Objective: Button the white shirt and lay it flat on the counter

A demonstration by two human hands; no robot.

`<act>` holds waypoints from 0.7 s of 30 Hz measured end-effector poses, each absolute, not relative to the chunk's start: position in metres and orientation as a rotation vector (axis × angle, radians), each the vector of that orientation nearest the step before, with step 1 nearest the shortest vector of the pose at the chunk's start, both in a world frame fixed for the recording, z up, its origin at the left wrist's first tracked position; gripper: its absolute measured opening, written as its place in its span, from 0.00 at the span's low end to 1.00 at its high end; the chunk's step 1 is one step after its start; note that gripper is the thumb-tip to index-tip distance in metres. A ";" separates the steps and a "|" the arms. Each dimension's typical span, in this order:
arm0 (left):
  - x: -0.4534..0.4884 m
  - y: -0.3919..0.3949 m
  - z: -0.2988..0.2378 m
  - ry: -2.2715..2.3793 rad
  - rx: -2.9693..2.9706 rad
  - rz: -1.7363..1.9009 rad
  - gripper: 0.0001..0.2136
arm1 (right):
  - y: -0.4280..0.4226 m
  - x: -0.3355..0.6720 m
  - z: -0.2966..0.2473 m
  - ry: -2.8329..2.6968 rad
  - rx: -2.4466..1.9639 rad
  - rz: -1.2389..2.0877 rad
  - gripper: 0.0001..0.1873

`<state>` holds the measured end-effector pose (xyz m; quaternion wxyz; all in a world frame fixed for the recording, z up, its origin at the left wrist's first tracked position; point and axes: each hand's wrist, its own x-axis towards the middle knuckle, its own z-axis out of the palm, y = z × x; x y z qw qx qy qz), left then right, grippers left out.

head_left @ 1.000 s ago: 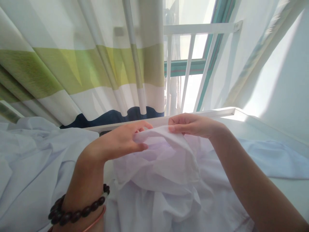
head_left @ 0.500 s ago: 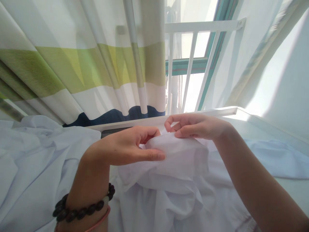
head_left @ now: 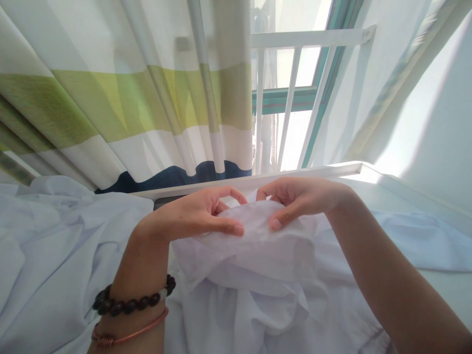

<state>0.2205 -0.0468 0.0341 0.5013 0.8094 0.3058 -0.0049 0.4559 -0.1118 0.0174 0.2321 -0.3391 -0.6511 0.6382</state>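
A white, thin cloth garment (head_left: 254, 275) lies rumpled in front of me, its upper edge lifted between my hands. My left hand (head_left: 206, 209) grips that edge from the left, thumb on the near side and fingers behind. From the right, my right hand (head_left: 295, 199) pinches the same edge, its thumb pressed on the near face. Only a short stretch of edge shows between the two hands. The fingertips behind the cloth are partly hidden. Dark beads (head_left: 129, 306) and a reddish cord circle my left wrist.
More white cloth (head_left: 55, 255) is heaped at the left. A pale blue cloth (head_left: 424, 238) lies at the right. Behind are a white ledge (head_left: 324, 170), a dark flat object (head_left: 165, 200) partly covered, a green-and-white curtain (head_left: 147, 103) and white window bars (head_left: 291, 103).
My right thumb has come down over the near face of the cloth, and the right fingers have closed on its edge. My left hand has shifted slightly up and left, still holding the cloth.
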 end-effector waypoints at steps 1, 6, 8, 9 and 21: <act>0.220 -0.046 0.033 0.761 1.982 0.012 0.21 | -0.111 0.457 0.017 -1.778 -0.890 1.760 0.11; 0.220 -0.039 0.027 0.797 2.223 0.212 0.17 | -0.110 0.460 0.015 -1.738 -0.785 1.747 0.12; 0.221 -0.038 0.026 0.746 2.377 0.345 0.13 | -0.110 0.460 0.016 -1.704 -0.787 1.713 0.13; 0.221 -0.038 0.027 0.691 2.437 0.432 0.12 | -0.110 0.459 0.016 -1.685 -0.793 1.688 0.14; 0.228 -0.057 0.039 0.480 2.706 0.525 0.11 | -0.113 0.461 0.019 -1.552 -0.948 1.511 0.14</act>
